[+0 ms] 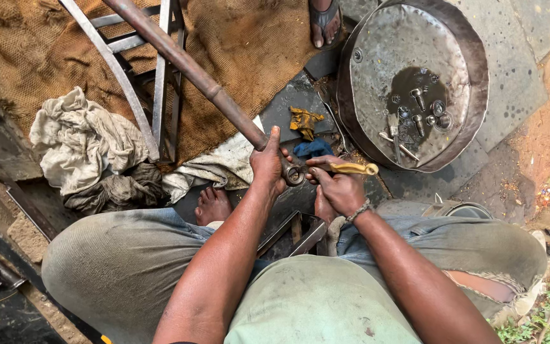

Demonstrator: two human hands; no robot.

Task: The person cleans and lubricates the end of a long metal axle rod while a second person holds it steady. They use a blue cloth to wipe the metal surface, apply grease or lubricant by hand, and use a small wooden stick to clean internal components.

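head view looks down on a person squatting on a stone floor point(510, 76), knees spread, bare feet below. a big sheet of brown burlap point(243, 44) covers the ground ahead, with a metal frame point(160, 76) of thin bars lying across it. to the right sits a wide, round metal pan point(453, 38), tilted a little; a dark pool of oily liquid point(408, 89) gathers in its lower part, and several bolts and small round parts point(424, 108) lie in and around that pool. at the left, a heap of dirty white rags point(77, 140) rests on the burlap's edge.

a long rusty rod point(186, 64) runs from the top of the picture down to the hands. its lower end carries a ring-shaped eye point(294, 173). the left hand point(268, 165) is clenched around the rod just above that eye, thumb pointing up along it. the right hand point(338, 188) grips a yellow-handled tool point(354, 169) whose tip meets the eye. a yellow cloth scrap point(303, 121) and a blue one point(313, 148) lie on the floor just beyond the hands. someone else's sandalled foot point(324, 22) shows at the top edge.
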